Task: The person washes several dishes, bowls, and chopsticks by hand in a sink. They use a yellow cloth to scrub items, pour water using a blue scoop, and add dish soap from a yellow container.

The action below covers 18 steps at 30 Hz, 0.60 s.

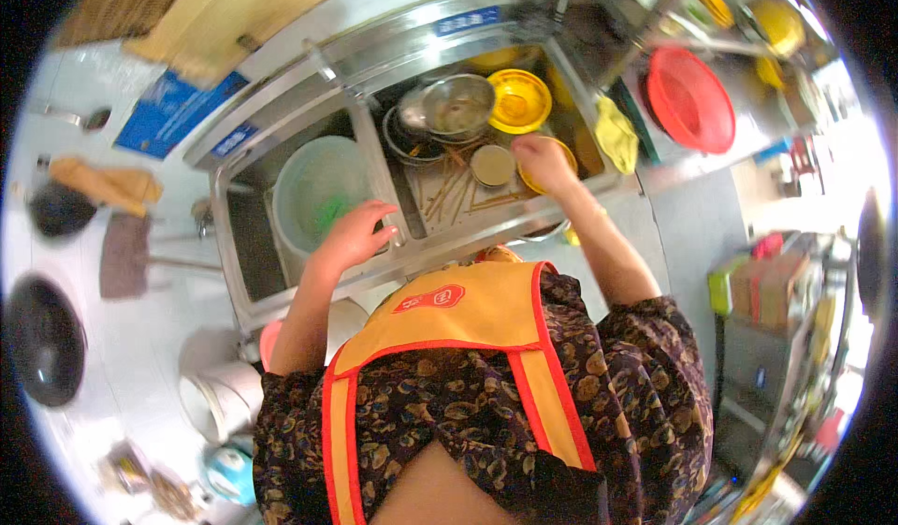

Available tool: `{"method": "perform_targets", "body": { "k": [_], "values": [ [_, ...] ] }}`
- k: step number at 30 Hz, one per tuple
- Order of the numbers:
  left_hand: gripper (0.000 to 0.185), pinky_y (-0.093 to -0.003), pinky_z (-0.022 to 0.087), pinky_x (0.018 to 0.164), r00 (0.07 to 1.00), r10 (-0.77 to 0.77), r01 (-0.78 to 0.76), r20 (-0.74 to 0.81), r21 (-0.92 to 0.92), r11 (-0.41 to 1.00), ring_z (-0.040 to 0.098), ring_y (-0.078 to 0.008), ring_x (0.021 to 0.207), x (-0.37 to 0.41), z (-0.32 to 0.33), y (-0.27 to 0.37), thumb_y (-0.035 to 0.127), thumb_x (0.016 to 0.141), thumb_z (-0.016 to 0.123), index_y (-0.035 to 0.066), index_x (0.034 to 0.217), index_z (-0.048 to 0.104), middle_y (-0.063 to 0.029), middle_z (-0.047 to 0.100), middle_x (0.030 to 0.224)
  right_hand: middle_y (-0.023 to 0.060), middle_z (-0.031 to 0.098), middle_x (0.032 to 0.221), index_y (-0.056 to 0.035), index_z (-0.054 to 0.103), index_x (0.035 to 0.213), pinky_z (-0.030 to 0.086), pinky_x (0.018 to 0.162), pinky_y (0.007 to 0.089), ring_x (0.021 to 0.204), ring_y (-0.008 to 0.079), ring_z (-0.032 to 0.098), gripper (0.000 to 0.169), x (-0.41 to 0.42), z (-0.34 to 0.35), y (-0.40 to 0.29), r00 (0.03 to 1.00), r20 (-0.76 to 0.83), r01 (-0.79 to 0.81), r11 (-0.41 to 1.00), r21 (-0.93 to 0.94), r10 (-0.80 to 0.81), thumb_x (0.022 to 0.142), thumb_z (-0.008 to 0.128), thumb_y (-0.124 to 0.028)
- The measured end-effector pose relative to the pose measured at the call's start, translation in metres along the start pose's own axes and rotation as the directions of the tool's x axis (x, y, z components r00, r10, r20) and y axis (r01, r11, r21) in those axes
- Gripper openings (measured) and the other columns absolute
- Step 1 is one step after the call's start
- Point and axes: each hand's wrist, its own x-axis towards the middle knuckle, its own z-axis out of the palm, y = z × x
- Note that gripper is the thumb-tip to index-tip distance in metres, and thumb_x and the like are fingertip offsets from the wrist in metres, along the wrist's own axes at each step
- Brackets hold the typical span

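My left hand (356, 236) is over the near right part of the left sink basin, beside the steel divider (384, 174). Its fingers are apart and nothing is in it. Below it, a large pale round tub (298, 174) holds water and something green, blurred. In the right basin, my right hand (544, 163) is closed at a yellow bowl (572, 163) and covers much of it. Left of that hand lies a small round dish (492, 165), with several chopsticks (449, 191) scattered on the basin floor. Farther back are a steel bowl (463, 100) and another yellow bowl (520, 100).
A yellow-green cloth (617, 135) hangs over the right basin's edge. The red plastic basin (691, 100) stands on the counter at right. A faucet (323, 62) rises behind the divider. On the left wall hang a black wok (45, 342) and ladles. White buckets (217, 399) stand at lower left.
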Motion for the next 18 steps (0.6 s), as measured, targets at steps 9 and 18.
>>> {"method": "perform_targets", "body": {
  "k": [9,18],
  "values": [
    [0.043,-0.0390,0.044,0.098,0.879,0.381,-0.393,0.287,-0.018,0.919,0.053,-0.0325,0.115,0.055,0.061,0.016,0.028,0.089,0.061,0.006,0.125,0.056,-0.0161,0.055,0.124,0.0070,0.066,0.096,-0.0005,0.065,0.106,0.054,0.075,0.0325,0.087,0.0169,0.062,0.025,-0.193,0.036,0.039,0.822,0.041,-0.508,0.697,0.507,0.569,0.089,0.059,-0.017],
    [0.043,-0.0391,0.041,0.101,0.773,0.453,-0.451,0.444,-0.117,0.885,0.052,-0.0327,0.117,0.048,0.113,0.018,0.030,0.089,0.060,0.006,0.125,0.056,-0.0177,0.056,0.123,0.0123,0.066,0.092,0.0012,0.065,0.112,0.055,0.065,0.0336,0.074,0.0184,0.064,0.032,-0.201,0.003,0.089,0.812,-0.420,-0.438,0.899,0.018,0.404,0.082,0.062,-0.011]
  ]
}}
